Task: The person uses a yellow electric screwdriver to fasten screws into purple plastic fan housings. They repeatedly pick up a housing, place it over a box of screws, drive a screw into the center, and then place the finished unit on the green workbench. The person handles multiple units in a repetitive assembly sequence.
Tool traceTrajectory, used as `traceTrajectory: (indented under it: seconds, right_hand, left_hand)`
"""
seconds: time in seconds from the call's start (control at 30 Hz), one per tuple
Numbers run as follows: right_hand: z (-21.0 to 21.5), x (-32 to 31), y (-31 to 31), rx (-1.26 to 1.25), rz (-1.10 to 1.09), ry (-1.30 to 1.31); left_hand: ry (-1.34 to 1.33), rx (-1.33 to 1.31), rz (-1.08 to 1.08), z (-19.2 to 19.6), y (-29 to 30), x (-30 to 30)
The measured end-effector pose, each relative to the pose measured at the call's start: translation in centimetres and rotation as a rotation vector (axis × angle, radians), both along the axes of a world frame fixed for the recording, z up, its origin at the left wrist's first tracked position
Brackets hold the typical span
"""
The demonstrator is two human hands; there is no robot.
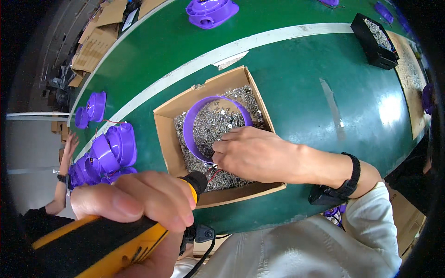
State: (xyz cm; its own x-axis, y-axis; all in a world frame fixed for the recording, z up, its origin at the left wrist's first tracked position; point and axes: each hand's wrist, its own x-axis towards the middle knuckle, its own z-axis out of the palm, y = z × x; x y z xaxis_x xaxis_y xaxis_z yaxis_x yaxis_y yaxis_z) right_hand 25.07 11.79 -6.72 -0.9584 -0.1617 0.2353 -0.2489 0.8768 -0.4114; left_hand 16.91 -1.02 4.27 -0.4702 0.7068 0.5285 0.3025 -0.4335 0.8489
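My left hand [148, 199] is wrapped round a yellow-and-black power screwdriver [123, 248]. Its black nose [197, 181] points at the near rim of a purple plastic ring [189, 132]. This ring rests on a mass of small silver screws [211, 125] in an open cardboard box [169, 146]. Over the ring's near right side, my right hand [250, 153] has its fingers curled and closed on the rim; their tips are partly hidden. A short red wire [214, 175] shows between the tool's nose and my right fingers.
Several purple housings [106, 150] cluster at the left, and another [211, 13] lies at the far side of the green table [301, 83]. A black bin of screws [374, 41] stands far right. Another person's hand [69, 146] is raised at left.
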Motion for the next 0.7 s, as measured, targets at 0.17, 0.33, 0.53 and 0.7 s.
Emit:
traceTrajectory:
  seconds: [0.17, 0.33, 0.53, 0.7]
  right_hand:
    - [-0.3, 0.1, 0.1, 0.018, -0.013, 0.003]
    - [-0.1, -0.2, -0.2, 0.013, 0.009, 0.008]
    - [-0.1, -0.1, 0.0, 0.015, 0.014, 0.011]
    - [1.0, 0.3, 0.2, -0.09, -0.007, -0.067]
  left_hand:
    - [-0.026, -0.017, -0.004, -0.4, 0.6, 0.1]
    - [-0.042, 0.004, -0.012, 0.3, 0.3, -0.4]
    - [-0.045, 0.031, -0.037, 1.1, -2.3, -2.4]
    - [-0.069, 0.173, 0.003, 0.0, -4.5, -4.0]
